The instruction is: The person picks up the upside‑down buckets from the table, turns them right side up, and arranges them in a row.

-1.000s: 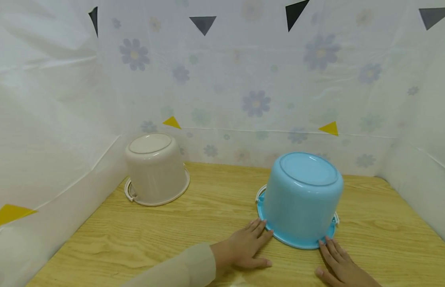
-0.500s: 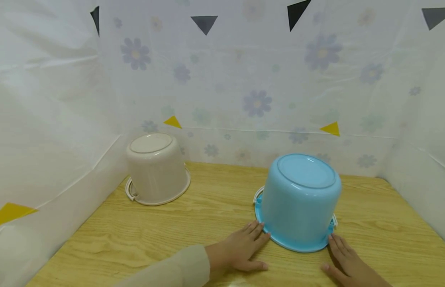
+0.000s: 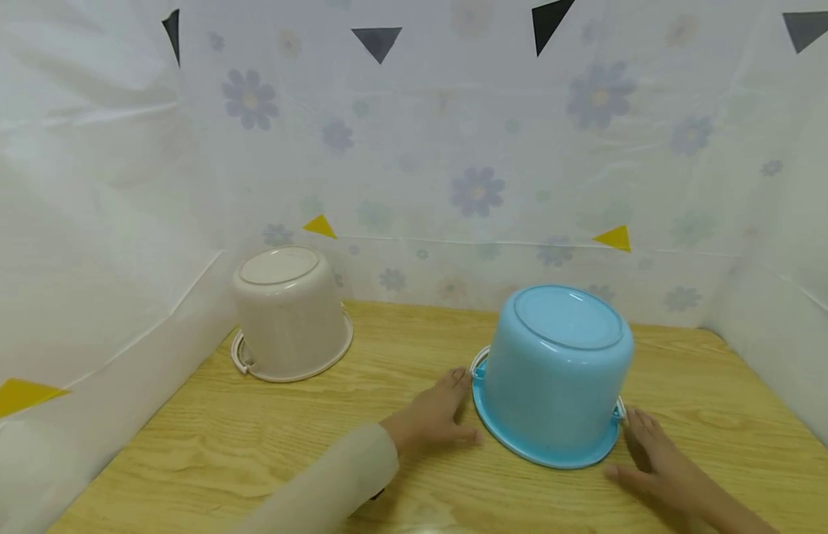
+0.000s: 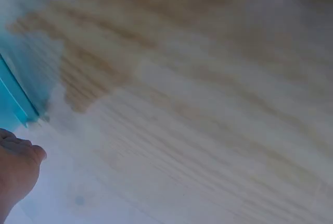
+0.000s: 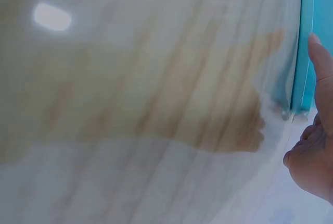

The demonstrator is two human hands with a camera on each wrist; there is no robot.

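A light blue bucket [image 3: 557, 393] stands upside down on the wooden table, its base up and its rim on the tabletop. White handle ends show at both sides of that rim. My left hand [image 3: 432, 415] is by the rim's left side, fingers extended toward the handle joint; whether they touch it I cannot tell. Opposite, my right hand [image 3: 660, 463] has its fingertips at the right handle joint, thumb held apart. Neither hand grips anything. In the right wrist view the thumb [image 5: 321, 57] overlaps the blue rim [image 5: 303, 41].
A beige bucket [image 3: 290, 319], also upside down, stands at the back left of the wood-grain table [image 3: 387, 356]. White sheeting with flower prints [image 3: 414, 163] closes off the back and sides. Yellow and dark triangles mark the sheeting.
The blue bucket has shifted slightly left and toward me. Both hands have left the front of the rim and slid back along its sides, up to the handle joints.
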